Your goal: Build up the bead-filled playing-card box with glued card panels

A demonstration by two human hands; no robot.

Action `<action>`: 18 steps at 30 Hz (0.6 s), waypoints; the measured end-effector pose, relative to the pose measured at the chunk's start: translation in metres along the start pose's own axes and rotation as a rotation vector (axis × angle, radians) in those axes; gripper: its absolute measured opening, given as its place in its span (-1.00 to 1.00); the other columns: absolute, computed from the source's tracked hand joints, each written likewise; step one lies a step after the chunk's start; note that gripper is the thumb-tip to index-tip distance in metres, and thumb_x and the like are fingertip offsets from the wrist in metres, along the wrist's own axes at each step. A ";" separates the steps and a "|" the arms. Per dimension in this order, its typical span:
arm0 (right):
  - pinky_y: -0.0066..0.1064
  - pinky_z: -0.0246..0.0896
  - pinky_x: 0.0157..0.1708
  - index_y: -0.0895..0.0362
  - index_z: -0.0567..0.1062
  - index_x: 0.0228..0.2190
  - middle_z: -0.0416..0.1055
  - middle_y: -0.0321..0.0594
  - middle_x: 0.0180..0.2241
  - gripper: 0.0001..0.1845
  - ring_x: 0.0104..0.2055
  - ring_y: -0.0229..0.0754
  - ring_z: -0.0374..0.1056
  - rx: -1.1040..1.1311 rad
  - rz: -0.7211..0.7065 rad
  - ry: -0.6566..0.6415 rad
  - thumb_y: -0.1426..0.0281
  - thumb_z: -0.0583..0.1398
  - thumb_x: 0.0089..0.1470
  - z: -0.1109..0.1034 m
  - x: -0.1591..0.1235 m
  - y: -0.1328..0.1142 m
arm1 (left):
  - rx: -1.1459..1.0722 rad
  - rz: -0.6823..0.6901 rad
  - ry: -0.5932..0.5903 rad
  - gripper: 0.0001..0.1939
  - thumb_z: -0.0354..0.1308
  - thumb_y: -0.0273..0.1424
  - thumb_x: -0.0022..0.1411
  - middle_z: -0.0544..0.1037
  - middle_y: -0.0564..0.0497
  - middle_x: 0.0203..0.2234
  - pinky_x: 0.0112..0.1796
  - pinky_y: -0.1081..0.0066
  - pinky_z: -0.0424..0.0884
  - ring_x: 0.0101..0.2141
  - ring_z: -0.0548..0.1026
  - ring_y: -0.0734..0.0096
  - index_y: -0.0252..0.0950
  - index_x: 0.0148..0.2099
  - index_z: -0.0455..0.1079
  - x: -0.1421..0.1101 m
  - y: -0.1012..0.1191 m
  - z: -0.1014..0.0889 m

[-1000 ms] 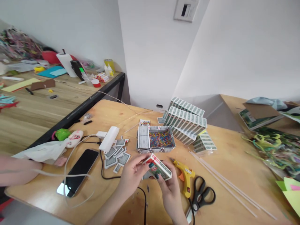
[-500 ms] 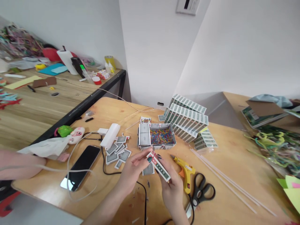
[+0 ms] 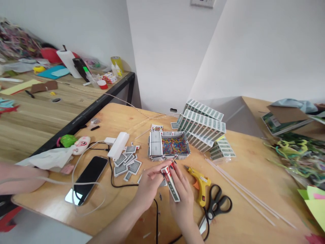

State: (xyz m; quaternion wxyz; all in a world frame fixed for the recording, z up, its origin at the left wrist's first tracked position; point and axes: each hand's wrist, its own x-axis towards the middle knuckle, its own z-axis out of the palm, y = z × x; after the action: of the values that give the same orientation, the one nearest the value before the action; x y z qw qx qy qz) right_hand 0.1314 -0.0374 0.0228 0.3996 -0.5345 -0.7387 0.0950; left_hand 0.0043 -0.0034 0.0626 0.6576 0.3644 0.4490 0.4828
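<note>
Between my two hands is a small green and white playing card box [image 3: 172,186], tilted, with red at its top end. My left hand [image 3: 149,183] grips its upper left side, fingers bent around the top. My right hand [image 3: 180,189] wraps its right side, with fingertips at the red top end. Just beyond my hands stands a box covered in playing cards [image 3: 155,145], partly filled with small multicoloured bits [image 3: 175,145]. Loose grey-backed cards [image 3: 127,163] lie scattered to the left, and my hands partly cover a few more underneath.
A yellow glue gun [image 3: 201,184] and black-handled scissors [image 3: 217,205] lie to the right, near thin white sticks [image 3: 243,189]. Stacked card boxes [image 3: 203,125] stand behind. A phone [image 3: 87,179], a white power strip [image 3: 118,145] and cables are on the left, beside another person's arm [image 3: 27,176].
The card box has turned steeper in my hands, and my right fingers have moved up to its red top end. The whole view has shifted slightly.
</note>
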 end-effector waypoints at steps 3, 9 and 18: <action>-0.08 0.17 0.07 0.07 0.15 0.18 0.15 -0.11 0.19 -0.23 0.18 -0.04 0.16 -0.007 -0.014 0.000 0.68 -0.03 -0.10 0.002 -0.001 0.003 | -0.001 -0.003 -0.035 -0.64 0.13 -0.41 0.02 0.44 -0.06 0.03 0.09 0.17 0.27 0.08 0.35 0.13 -0.20 -0.09 0.50 -0.001 0.004 -0.001; -0.09 0.18 0.06 0.07 0.17 0.17 0.15 -0.09 0.19 -0.22 0.17 -0.02 0.17 0.024 0.009 -0.015 0.67 -0.02 -0.12 0.003 0.002 -0.002 | -0.001 -0.035 -0.001 -0.63 0.13 -0.44 0.01 0.45 -0.08 0.01 0.12 0.16 0.21 0.06 0.36 0.15 -0.24 -0.08 0.49 0.003 0.003 -0.002; -0.09 0.17 0.01 0.05 0.08 0.21 0.08 -0.07 0.23 -0.12 0.19 0.00 0.13 -0.067 -0.022 -0.028 0.72 -0.05 -0.18 0.003 0.000 -0.006 | -0.099 -0.064 0.057 -0.62 0.12 -0.48 -0.11 0.53 -0.11 -0.08 0.04 0.14 0.30 -0.03 0.45 0.11 -0.28 -0.17 0.53 0.005 -0.001 0.002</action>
State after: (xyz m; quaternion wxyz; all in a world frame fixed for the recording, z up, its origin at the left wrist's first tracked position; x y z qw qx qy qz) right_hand 0.1251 -0.0391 0.0235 0.3722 -0.5378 -0.7529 0.0732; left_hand 0.0072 0.0005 0.0609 0.6771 0.3029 0.4543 0.4934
